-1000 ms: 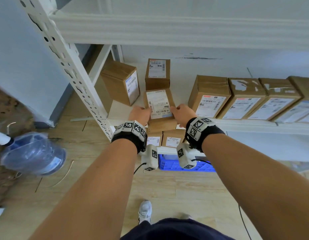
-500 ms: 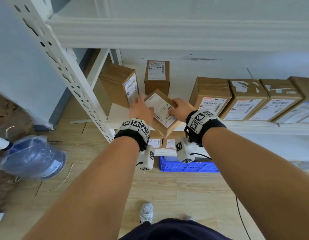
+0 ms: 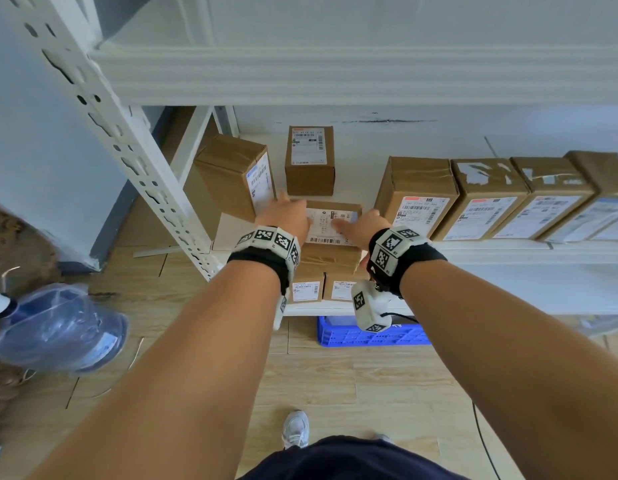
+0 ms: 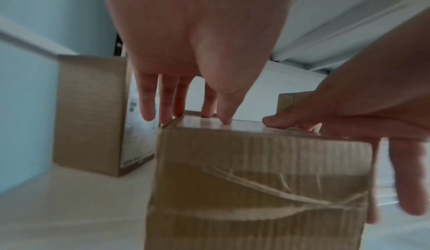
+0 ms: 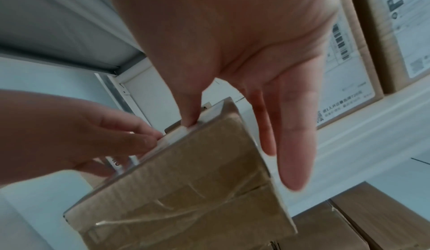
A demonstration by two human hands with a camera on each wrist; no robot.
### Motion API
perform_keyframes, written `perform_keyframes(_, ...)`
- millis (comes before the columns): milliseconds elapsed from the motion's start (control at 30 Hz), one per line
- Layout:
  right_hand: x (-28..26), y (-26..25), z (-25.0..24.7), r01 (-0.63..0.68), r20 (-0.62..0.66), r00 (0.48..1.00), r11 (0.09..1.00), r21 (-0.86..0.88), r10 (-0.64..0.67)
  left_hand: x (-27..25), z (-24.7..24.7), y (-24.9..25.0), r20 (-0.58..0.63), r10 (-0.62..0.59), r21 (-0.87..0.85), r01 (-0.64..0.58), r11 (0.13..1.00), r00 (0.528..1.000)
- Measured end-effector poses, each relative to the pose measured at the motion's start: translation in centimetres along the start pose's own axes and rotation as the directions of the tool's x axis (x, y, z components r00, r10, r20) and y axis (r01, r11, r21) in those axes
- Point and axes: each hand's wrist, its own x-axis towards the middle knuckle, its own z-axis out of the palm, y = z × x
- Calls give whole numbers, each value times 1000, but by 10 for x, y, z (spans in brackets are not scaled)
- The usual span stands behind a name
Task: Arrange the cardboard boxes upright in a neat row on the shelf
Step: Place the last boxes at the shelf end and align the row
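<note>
A small cardboard box (image 3: 327, 221) lies label up at the front edge of the white shelf (image 3: 363, 157), its taped end (image 4: 256, 180) toward me and partly over the shelf lip. It sits between both hands. My left hand (image 3: 288, 216) has its thumb tip on the label and straight fingers (image 4: 149, 103) at the box's far left corner. On the other side my right hand (image 3: 362, 227) lays its thumb (image 5: 190, 114) on the label edge, straight fingers down the right side. Whether the box (image 5: 186, 189) rests on the shelf is unclear.
A tilted box (image 3: 236, 174) stands at the left and another box (image 3: 309, 161) behind. A row of upright boxes (image 3: 418, 195) runs right. The perforated post (image 3: 127, 140) and upper beam (image 3: 335, 74) frame the bay. Below: more boxes (image 3: 305, 291), a blue crate (image 3: 369, 336), a water bottle (image 3: 58, 330).
Both hands have turned the box about a quarter turn, from lengthwise through diagonal to crosswise, and shifted it slightly toward the back. Their fingers have straightened.
</note>
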Motion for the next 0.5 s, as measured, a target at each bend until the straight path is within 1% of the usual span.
perform_keyframes(67,-7,1,-1,66,44,997,998,-13,-65,4,0,3,-1,29,38,-29,999,1000)
perform_keyframes(133,-11,2,-3,114,93,989,993,9,-114,6,2,5,10,29,-24,-29,999,1000)
perform_keyframes(167,-11,2,-3,120,95,988,993,15,-121,6,2,6,12,17,-51,-16,999,1000)
perform_keyframes(267,-6,2,-5,93,6,996,993,78,-94,4,1,4,19,-42,-70,43,997,999)
perform_keyframes(333,-4,3,-6,100,-31,995,988,114,-97,3,-3,0,34,-90,-101,93,991,995)
perform_keyframes(433,-2,2,-5,101,-70,993,989,109,-94,2,-6,-5,105,-124,-102,134,986,987)
perform_keyframes(500,0,-1,-2,79,-78,995,988,134,-69,3,-7,-6,149,-127,-97,143,985,981)
